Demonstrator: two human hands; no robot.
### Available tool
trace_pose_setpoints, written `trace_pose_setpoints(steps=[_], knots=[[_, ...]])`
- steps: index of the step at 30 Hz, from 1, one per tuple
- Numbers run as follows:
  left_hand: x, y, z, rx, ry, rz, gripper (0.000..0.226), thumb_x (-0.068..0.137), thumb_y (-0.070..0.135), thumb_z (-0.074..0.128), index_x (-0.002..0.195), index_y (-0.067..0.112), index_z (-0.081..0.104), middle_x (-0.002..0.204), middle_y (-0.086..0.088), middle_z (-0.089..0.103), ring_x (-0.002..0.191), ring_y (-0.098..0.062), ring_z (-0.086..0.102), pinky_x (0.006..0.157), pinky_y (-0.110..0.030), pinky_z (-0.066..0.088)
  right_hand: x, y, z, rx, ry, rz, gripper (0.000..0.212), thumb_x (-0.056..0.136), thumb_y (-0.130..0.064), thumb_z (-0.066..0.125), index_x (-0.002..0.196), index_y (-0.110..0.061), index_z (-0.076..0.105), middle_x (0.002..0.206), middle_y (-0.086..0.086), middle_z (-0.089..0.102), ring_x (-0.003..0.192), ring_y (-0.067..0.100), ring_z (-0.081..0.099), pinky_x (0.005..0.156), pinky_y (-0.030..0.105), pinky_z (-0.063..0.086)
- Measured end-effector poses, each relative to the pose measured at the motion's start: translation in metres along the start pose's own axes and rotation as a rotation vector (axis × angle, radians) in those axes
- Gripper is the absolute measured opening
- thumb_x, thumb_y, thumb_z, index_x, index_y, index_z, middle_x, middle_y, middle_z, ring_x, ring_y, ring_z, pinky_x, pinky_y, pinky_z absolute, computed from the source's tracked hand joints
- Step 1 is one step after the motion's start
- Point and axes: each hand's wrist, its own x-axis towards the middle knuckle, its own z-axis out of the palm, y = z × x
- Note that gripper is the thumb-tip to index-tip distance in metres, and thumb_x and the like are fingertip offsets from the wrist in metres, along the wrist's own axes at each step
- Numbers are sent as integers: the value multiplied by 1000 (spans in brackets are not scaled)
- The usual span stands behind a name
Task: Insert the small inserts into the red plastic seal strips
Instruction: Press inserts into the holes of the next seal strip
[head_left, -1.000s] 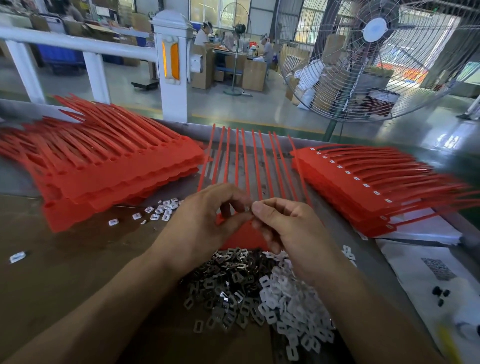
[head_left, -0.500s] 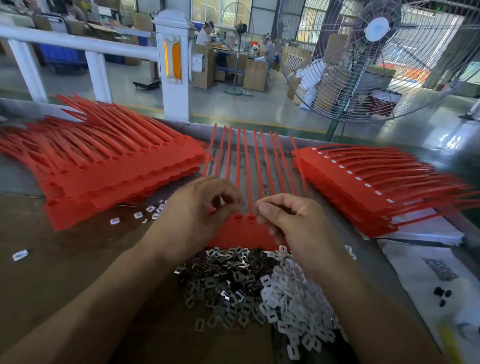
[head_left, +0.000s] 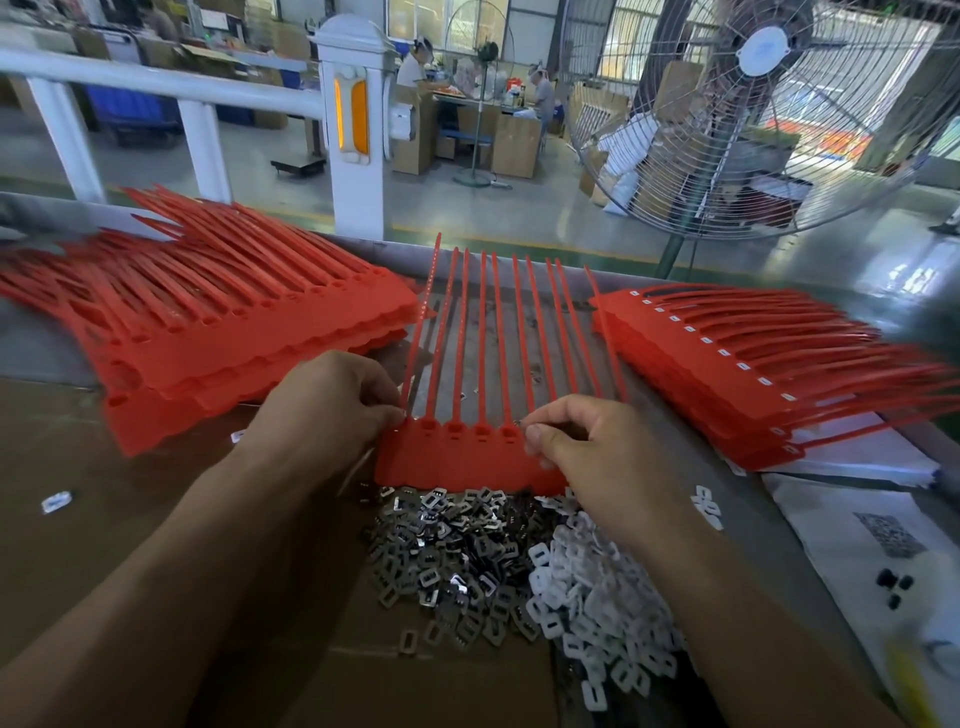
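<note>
Hands meet over a flat red plastic sheet of joined seal strips (head_left: 467, 462) lying on the brown work table (head_left: 104, 519), its thin tails fanning away from the person toward the table's far edge. The left hand (head_left: 322, 410) has its fingers curled, thumb and forefinger pinching the sheet's left corner just where the outermost tail begins. The right hand (head_left: 587, 447) is curled too, its thumb and forefinger tips pressed together at a socket on the strip heads right of the sheet's middle; whether a small insert sits between those tips is too small to tell. Four square sockets show in the row of heads between the two hands. Just in front of the sheet, touching its near edge, lies a heap of small dark metal inserts (head_left: 447, 561), and beside it on the right a heap of small white plastic inserts (head_left: 597, 618), the two piles running into each other. To the left rests a tall stack of red seal strip sheets (head_left: 218, 332) with open sockets, and to the right a second stack of red sheets (head_left: 753, 374) whose heads show white pieces in a row. A few loose white pieces (head_left: 54, 501) lie scattered on the table at left. Beyond the table stand a white railing post (head_left: 356, 130) and a large wire-caged floor fan (head_left: 753, 104).
</note>
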Motion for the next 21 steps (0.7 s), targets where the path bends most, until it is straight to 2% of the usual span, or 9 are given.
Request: trace_pose_setpoints(steps=[6, 10, 15, 18, 21], knots=[[1, -2, -1, 8, -40, -5, 13, 77, 25, 85, 77, 34, 76, 70, 22, 68, 69, 3, 62, 63, -23, 48, -2, -2, 0, -42, -25, -7, 13, 98, -27, 70, 88, -34, 74, 75, -22, 70, 72, -10, 64, 55, 3, 41], [1, -1, 1, 3, -50, -8, 13, 78, 25, 85, 78, 34, 76, 75, 19, 70, 76, -1, 64, 75, -32, 55, -3, -4, 0, -48, -28, -10, 13, 98, -25, 69, 88, -33, 74, 74, -13, 70, 69, -8, 63, 54, 3, 41], [2, -3, -1, -7, -66, -3, 14, 80, 24, 83, 77, 36, 78, 75, 22, 71, 75, 2, 64, 70, -26, 52, -3, -5, 0, -61, -29, -14, 13, 98, -27, 69, 88, -34, 73, 73, -14, 71, 72, -2, 65, 54, 6, 43], [3, -4, 0, -62, -17, -28, 16, 85, 24, 78, 74, 35, 77, 67, 22, 69, 66, 0, 65, 66, -27, 51, -4, -4, -1, -63, -36, -10, 13, 99, -30, 68, 88, -36, 73, 77, -21, 71, 74, 2, 67, 55, 6, 46], [3, -4, 2, -83, 7, -50, 18, 89, 26, 75, 74, 36, 75, 70, 16, 70, 71, -4, 66, 68, -30, 53, -4, -4, -1, -79, -38, -17, 13, 99, -33, 68, 88, -37, 72, 80, -29, 69, 76, -5, 65, 53, 8, 44]])
